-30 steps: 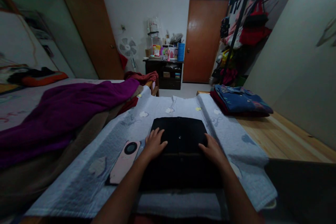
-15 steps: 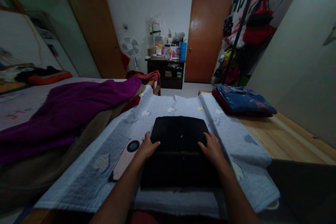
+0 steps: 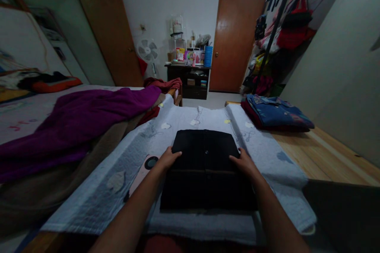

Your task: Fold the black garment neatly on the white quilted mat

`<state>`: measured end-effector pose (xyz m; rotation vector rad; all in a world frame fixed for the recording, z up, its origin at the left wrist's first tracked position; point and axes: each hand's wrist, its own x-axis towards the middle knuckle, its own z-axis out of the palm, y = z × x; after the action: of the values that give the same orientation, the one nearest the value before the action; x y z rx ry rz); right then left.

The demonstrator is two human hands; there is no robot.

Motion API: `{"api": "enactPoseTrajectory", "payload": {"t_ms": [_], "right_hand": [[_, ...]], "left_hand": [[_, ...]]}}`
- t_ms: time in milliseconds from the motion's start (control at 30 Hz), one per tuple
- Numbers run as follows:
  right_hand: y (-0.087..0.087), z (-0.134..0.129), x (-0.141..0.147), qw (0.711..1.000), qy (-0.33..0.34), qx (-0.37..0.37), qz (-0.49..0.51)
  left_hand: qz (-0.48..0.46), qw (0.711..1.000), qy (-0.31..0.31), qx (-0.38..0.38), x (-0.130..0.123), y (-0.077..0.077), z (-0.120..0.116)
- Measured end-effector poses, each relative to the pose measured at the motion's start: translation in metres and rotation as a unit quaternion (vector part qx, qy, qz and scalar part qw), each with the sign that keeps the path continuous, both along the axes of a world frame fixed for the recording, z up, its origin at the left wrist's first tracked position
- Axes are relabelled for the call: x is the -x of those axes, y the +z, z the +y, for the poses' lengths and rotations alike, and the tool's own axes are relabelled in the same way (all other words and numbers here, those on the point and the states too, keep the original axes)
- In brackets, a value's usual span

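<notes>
A black folded garment (image 3: 206, 185) with a button near its upper middle lies on the pale patterned bedding (image 3: 196, 227). At its left edge is my left hand (image 3: 170, 159), thumb on top and the other fingers tucked at the side, gripping the cloth. My right hand (image 3: 244, 162) grips the right edge in the same way, its thumb pointing inward over the fabric. Left of the garment, a pink phone (image 3: 139, 176) with a round black camera ring lies partly behind my left forearm.
Folded blue denim clothing (image 3: 276, 111) rests on a dark red item at the right, beside a wooden board (image 3: 323, 154). A purple blanket (image 3: 97, 114) spreads over the left bed. Further back stand a fan (image 3: 147, 50), a dark cabinet (image 3: 187, 87) and a wooden door (image 3: 233, 43).
Both hands have shifted slightly up along the garment's sides, the right one also outward. My left forearm now covers more of the phone. The camera view has moved a little.
</notes>
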<state>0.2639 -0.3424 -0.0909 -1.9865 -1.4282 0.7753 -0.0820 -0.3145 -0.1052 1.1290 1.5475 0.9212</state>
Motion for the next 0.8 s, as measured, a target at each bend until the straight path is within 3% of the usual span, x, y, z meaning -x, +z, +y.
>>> {"api": "enactPoseTrajectory", "payload": {"t_ms": [100,300,367,467,567,667,800], "right_hand": [[0.005,0.004,-0.002,0.997,-0.021,0.038,0.069],[0.021,0.012,0.001,0.963,-0.061,0.119,0.235],[0.025,0.017,-0.002,0.939,-0.055,0.174,0.293],[0.026,0.025,-0.008,0.877,-0.048,0.261,0.401],[0.023,0.032,-0.014,0.834,-0.041,0.265,0.483],[0.020,0.036,-0.015,0.821,-0.043,0.260,0.507],[0.022,0.038,-0.013,0.810,-0.051,0.257,0.525]], "left_hand": [[-0.066,0.998,-0.008,0.020,-0.002,0.004,0.018],[-0.084,0.996,-0.024,0.033,-0.009,0.004,0.047],[-0.094,0.994,-0.042,0.047,-0.010,0.004,0.051],[-0.116,0.988,-0.071,0.075,-0.008,0.006,0.055],[-0.146,0.971,-0.097,0.164,-0.005,0.012,0.058],[-0.157,0.947,-0.109,0.257,-0.004,0.017,0.059],[-0.149,0.944,-0.110,0.272,-0.007,0.024,0.056]]}}
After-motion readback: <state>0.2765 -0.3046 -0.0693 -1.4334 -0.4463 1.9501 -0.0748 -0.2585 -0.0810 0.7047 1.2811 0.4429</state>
